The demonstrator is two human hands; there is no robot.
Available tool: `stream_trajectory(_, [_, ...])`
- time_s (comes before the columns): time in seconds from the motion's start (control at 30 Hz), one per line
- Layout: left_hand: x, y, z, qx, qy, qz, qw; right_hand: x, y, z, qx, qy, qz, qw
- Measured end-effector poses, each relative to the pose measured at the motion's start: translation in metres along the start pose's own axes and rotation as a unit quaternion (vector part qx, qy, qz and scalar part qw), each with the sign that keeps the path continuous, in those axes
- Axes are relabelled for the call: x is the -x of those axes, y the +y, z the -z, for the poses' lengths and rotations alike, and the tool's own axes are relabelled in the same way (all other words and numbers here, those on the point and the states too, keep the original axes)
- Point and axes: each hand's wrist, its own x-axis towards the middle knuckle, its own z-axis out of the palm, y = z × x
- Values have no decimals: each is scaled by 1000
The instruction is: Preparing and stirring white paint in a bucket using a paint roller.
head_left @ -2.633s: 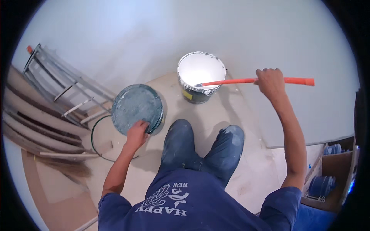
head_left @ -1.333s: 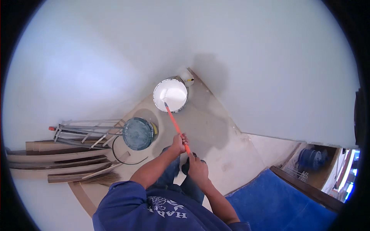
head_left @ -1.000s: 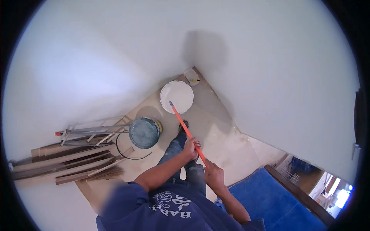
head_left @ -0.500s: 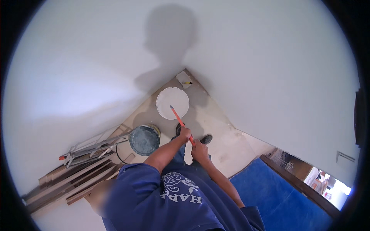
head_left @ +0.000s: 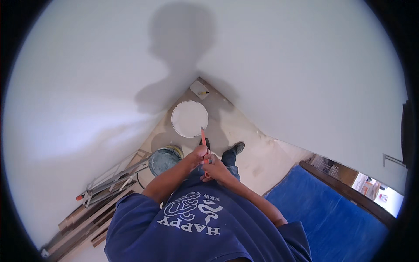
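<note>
My left hand (head_left: 198, 153) is closed around an orange handle (head_left: 203, 137), and my right hand (head_left: 211, 168) grips it just below, close against the left. The handle's small dark head (head_left: 202, 129) is at the right-hand part of a bucket of white paint (head_left: 187, 117); how deep it sits I cannot tell. A second bucket with a dusty grey-green top (head_left: 162, 161) stands nearer, to the left, partly behind my left forearm.
Two white walls (head_left: 288, 78) meet beyond the paint, with a small white container (head_left: 198, 89) in the corner. A metal ladder (head_left: 102, 183) and boards (head_left: 87, 218) lie left. A blue sheet (head_left: 314, 209) and shelving (head_left: 349, 177) are at right. My shoe (head_left: 238, 147) is on the floor (head_left: 257, 161).
From holding the handle one-handed with my left hand at the grey-green lid, I have taken it two-handed. My hands have since drawn together, and the handle's head has moved right across the paint.
</note>
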Motion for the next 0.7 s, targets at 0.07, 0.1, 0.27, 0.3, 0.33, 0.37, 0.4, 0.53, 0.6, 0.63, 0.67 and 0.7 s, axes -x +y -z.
stream_trajectory(0.07, [-13, -3, 7, 74, -3, 25, 997, -8, 0, 2, -49, -8, 3, 999])
stream_trajectory(0.1, [-3, 7, -10, 69, -17, 84, 994, -26, 10, 17, -74, -1, -26, 997])
stream_trajectory(0.27, [-51, -7, -5, 75, -22, -7, 997, -86, 40, 27, -138, -17, -121, 983])
stream_trajectory(0.3, [-55, -12, -24, 54, 18, -45, 997, -89, 50, 37, -137, 38, -110, 984])
stream_trajectory(0.33, [-58, -18, -35, 33, 59, -87, 994, -91, 59, 44, -134, 90, -97, 982])
stream_trajectory(0.37, [-56, -28, -39, 29, 59, -79, 995, -91, 70, 49, -140, 93, -102, 980])
stream_trajectory(0.4, [-58, -29, -42, 42, 73, -99, 992, -92, 76, 54, -90, 111, -64, 988])
stream_trajectory(0.53, [-64, -37, -17, 202, 38, -119, 971, -90, 103, 48, 52, 124, 30, 990])
stream_trajectory(0.6, [-47, -41, -33, 193, 74, -118, 971, -86, 110, 58, 109, 126, 44, 985])
stream_trajectory(0.63, [-30, -40, -43, 186, 116, -118, 969, -78, 110, 63, 158, 119, 47, 979])
stream_trajectory(0.67, [-17, -40, -45, 187, 121, -120, 968, -68, 105, 63, 211, 104, 55, 970])
stream_trajectory(0.7, [-5, -43, -47, 210, 119, -111, 964, -54, 100, 63, 211, 98, 56, 971])
